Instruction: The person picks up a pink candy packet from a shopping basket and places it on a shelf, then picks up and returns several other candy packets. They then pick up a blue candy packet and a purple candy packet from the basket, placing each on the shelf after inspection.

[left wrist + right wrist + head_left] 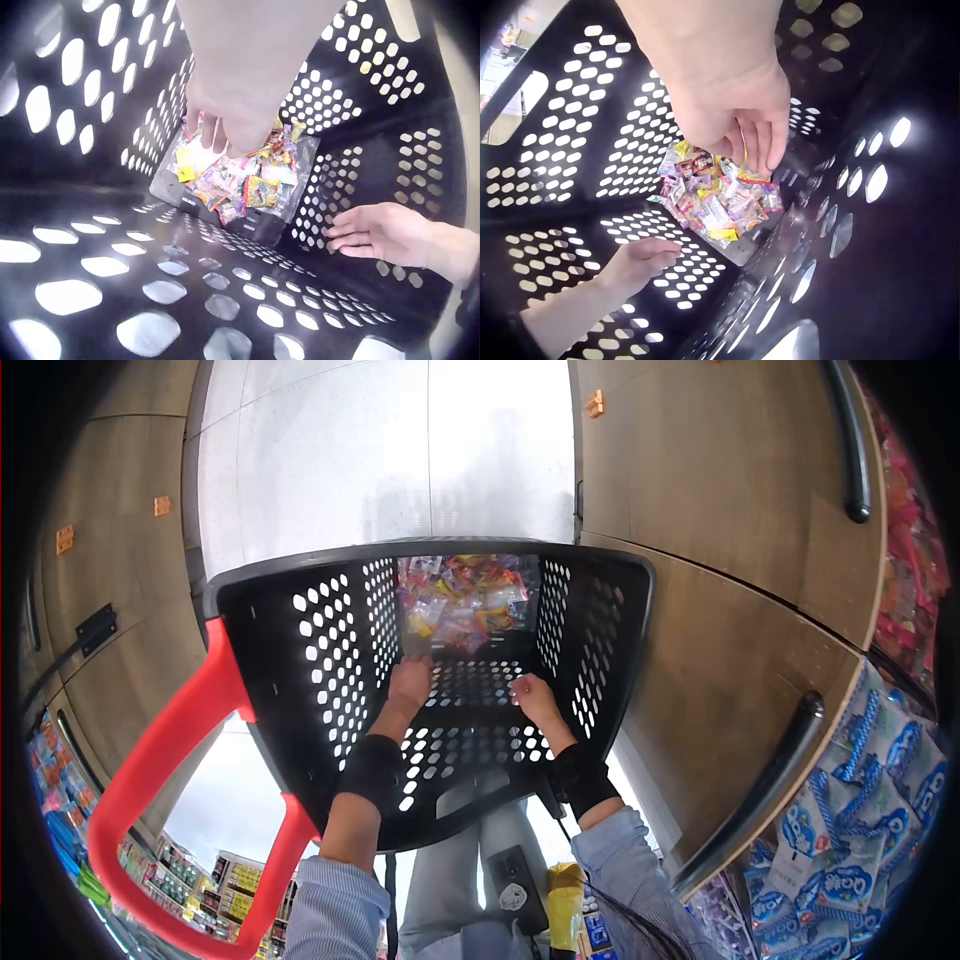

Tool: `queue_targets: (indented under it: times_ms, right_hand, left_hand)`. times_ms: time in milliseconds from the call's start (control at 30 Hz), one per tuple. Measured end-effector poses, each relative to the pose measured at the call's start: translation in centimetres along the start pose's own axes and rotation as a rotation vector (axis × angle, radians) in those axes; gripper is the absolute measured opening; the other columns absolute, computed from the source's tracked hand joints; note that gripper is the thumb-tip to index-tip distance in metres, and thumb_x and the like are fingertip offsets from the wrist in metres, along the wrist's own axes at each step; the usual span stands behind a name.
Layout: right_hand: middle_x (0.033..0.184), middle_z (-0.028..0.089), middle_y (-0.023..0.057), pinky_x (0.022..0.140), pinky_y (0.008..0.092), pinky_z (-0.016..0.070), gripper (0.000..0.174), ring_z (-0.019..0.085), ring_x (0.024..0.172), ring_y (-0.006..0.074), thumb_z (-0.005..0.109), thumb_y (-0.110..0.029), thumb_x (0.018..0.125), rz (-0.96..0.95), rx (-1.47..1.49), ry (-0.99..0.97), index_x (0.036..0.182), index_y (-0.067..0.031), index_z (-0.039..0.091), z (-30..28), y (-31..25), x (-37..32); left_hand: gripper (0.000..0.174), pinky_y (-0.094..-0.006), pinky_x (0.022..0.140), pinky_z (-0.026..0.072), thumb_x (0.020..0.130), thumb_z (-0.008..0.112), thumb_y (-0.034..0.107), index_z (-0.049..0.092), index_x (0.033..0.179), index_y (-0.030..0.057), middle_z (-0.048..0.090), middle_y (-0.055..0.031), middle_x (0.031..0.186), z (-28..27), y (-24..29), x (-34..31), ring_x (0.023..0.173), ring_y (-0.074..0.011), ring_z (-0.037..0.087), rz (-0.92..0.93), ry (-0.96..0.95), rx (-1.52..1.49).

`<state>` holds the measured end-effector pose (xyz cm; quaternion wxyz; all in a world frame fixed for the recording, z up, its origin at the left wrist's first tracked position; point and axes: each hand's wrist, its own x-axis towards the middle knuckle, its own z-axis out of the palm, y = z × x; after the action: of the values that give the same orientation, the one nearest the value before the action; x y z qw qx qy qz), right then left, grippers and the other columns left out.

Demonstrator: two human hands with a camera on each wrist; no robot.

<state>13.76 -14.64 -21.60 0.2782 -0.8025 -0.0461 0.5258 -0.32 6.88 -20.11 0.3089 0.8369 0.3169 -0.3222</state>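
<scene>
A black shopping basket [640,620] with perforated walls and a red handle [160,760] stands in front of me. On its floor lies a pile of small wrapped candies [465,600] in mixed bright colours, seen closer in both wrist views. Both hands reach down inside the basket. My left hand [410,682] hovers above the pile with loosely bent fingers and nothing in them. Level with it on the right, my right hand [537,698] hangs with relaxed fingers, likewise holding nothing. In the right wrist view its fingers overlap the candies' edge.
Brown wooden cabinets [690,470] flank a pale tiled floor [310,460]. Blue-and-white snack packs [830,830] fill a bin at lower right, with pink packs [905,550] beyond. Stocked shelves [235,890] stand at lower left. A dark phone [515,890] lies near my legs.
</scene>
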Motion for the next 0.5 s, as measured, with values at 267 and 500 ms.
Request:
queue_targets:
  times_ms: [267,500]
  right_hand:
    - [0.071,0.061,0.0048,0.053,0.0248,0.0443,0.018,0.06,0.061,0.0126,0.051,-0.018,0.086,-0.035,-0.065,0.025,0.085,-0.0004,0.057,2.6,2.2,5.8]
    - [0.087,0.063,0.0103,0.059,0.0239,0.0482,0.019,0.062,0.069,0.0163,0.054,-0.018,0.083,0.254,0.543,-0.187,0.091,-0.0011,0.058,3.7,-0.5,9.7]
  left_hand:
    - [0.036,-0.0401,0.083,0.0436,0.077,0.05,0.007,0.053,0.112,0.0136,0.052,-0.0148,0.109,3.0,-2.2,7.5,0.099,-0.0319,0.052,-0.053,0.09,-0.08]
    - [0.032,-0.0409,0.089,0.0412,0.081,0.054,0.015,0.051,0.112,0.0081,0.042,-0.0154,0.122,4.3,-2.7,11.3,0.113,-0.0335,0.041,-0.051,0.124,0.007]
